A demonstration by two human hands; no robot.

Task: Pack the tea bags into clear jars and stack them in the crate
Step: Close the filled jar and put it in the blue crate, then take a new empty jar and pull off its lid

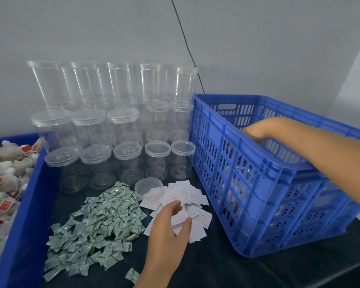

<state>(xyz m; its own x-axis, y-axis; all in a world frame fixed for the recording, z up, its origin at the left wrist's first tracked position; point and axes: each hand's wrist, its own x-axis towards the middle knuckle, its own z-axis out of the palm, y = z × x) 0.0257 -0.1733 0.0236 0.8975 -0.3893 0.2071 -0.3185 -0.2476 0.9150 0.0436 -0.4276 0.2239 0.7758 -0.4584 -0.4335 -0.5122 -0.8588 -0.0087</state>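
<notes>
A blue slatted crate (222, 129) stands at the right on the dark table. My right hand (270, 129) reaches into it from above, fingers curled down on the top of a clear jar (242, 175) that shows through the slats. My left hand (166, 225) lies on a pile of white paper slips (193, 196), its thumb and fingers pinching one slip. Tea bags (2, 183) with red tags fill a blue tray (29, 215) at the left. Several empty lidded clear jars (123, 129) are stacked against the wall.
A heap of small green-and-white sachets (96, 223) spreads left of the slips. One loose clear lid (149, 185) sits upturned between the jars and the slips. A black cable (185, 42) runs down the grey wall behind the crate.
</notes>
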